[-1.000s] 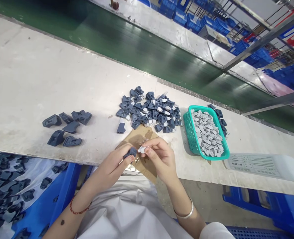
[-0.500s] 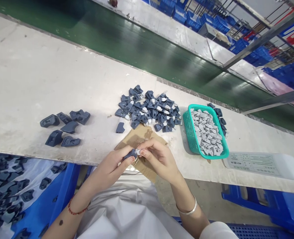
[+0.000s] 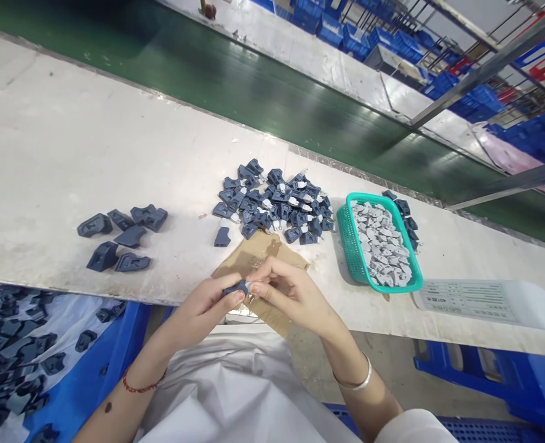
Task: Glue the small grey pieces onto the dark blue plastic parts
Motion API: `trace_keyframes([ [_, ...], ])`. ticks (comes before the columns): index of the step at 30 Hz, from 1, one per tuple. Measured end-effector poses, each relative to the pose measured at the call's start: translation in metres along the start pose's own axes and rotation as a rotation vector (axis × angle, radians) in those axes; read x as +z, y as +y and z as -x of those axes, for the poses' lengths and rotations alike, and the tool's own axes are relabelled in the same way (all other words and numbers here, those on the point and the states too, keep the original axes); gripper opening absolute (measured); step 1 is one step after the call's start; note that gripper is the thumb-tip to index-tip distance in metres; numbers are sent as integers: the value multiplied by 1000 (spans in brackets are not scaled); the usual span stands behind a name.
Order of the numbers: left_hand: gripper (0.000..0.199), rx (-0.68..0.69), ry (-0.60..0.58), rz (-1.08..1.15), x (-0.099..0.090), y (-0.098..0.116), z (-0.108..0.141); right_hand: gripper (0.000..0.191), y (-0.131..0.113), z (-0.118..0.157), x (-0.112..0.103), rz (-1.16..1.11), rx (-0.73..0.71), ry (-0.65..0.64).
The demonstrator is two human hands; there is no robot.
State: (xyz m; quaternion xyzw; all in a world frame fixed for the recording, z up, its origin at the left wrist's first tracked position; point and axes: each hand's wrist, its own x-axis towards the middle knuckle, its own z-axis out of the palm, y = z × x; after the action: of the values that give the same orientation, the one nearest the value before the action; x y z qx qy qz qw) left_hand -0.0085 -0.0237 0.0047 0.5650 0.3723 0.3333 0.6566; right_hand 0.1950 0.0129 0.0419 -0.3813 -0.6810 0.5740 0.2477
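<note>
My left hand point(image 3: 204, 309) is closed around a dark blue-grey plastic block point(image 3: 236, 287), over the near edge of the worktable. My right hand point(image 3: 296, 298) pinches a small white piece point(image 3: 249, 285) at the block's right end; the fingers hide most of it. Below both hands lies a sheet of brown cardboard point(image 3: 272, 314) with shiny, wet-looking patches. Just beyond is a heap of similar dark blocks point(image 3: 279, 200), many with white pieces sticking out. A green basket point(image 3: 352, 246) of small white pieces point(image 3: 383, 243) stands to the right.
Several loose dark blocks point(image 3: 131, 236) lie on the left of the table. Below it, a blue bin point(image 3: 115, 363) holds many more. A white bottle point(image 3: 480, 301) lies at the right edge. A green conveyor belt point(image 3: 217, 86) runs behind; metal posts point(image 3: 466, 80) rise at right.
The white piece has gone closer against the end of the dark block, with less of it showing. Both hands have shifted slightly to the left.
</note>
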Motion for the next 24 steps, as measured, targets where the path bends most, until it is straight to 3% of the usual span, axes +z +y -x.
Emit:
trace_keyframes([
  [6, 37, -44, 30, 10, 0, 2, 1, 36, -8, -7, -2, 429, -100, 9],
  [13, 37, -43, 14, -48, 1, 8, -1, 38, -15, -7, 12, 603, -80, -10],
  [16, 35, -29, 34, -62, 4, 9, -3, 38, -17, -10, 13, 572, -63, -9],
  [21, 32, -21, 164, -203, 4, 12, 9, 44, -15, -17, 3, 288, 21, -16],
  [24, 34, 83, 412, -597, -15, 16, 29, 52, -8, -28, -11, 131, 68, 198],
])
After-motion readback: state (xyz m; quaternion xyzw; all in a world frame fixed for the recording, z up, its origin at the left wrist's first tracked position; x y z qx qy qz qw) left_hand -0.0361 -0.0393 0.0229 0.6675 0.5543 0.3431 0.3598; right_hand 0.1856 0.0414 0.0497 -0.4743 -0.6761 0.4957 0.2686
